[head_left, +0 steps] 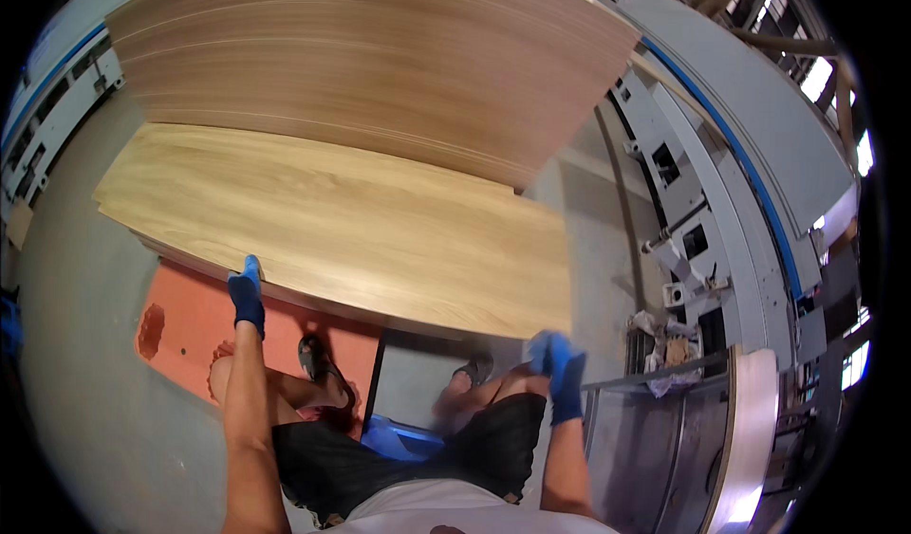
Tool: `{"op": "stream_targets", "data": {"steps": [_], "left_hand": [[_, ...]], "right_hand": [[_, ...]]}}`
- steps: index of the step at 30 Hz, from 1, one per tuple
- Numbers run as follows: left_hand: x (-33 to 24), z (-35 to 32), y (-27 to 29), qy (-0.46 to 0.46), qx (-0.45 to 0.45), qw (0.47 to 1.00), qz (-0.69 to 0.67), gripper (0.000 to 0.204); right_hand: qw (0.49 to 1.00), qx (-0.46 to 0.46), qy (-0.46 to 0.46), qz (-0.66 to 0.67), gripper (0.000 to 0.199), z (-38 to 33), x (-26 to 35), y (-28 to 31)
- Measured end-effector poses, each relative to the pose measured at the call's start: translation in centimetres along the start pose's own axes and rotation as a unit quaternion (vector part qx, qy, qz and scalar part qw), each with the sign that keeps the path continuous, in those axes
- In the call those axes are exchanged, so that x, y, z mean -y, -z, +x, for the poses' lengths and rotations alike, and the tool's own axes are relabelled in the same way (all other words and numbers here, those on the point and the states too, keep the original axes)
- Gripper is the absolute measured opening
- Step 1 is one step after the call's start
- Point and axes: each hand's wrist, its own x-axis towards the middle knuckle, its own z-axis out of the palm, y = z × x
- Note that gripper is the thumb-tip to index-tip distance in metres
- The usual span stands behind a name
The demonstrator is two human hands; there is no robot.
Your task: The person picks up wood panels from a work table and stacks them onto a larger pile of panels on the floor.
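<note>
A long light wood-grain panel (332, 226) lies in front of me, its near edge toward my legs. My left hand (247, 292), in a blue glove, grips that near edge at its left part. My right hand (560, 363), also blue-gloved and blurred, is near the panel's right near corner, just below it; whether it touches the board I cannot tell. Behind the panel rises a tall stack of similar wood sheets (380, 60). My legs and sandalled feet (318, 363) show below the panel.
An orange-red sheet (190, 325) lies on the floor under the panel's left side. A grey machine with a blue stripe (731, 155) runs along the right. A metal rack (664, 430) and an upright board edge (750, 420) stand at lower right. Grey concrete floor (76, 363) is at left.
</note>
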Motion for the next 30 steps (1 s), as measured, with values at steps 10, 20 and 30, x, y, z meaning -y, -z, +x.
{"op": "stream_targets", "data": {"steps": [10, 20, 30], "left_hand": [[-0.1, 4.2, -2.2, -0.129, -0.057, 0.986, 0.094, 0.058], [1.3, 8.2, -1.4, -0.097, -0.092, 0.984, 0.117, 0.056], [-0.3, 6.9, -1.3, -0.094, -0.034, 0.993, 0.063, 0.051]], "right_hand": [[0.943, -0.067, 0.059, -0.32, 0.04, 12.7, -5.8, -4.3], [0.928, -0.051, 0.044, -0.367, 0.036, 11.6, -5.7, -6.3], [0.922, -0.084, 0.052, -0.375, 0.042, 10.6, -5.1, -7.0]]}}
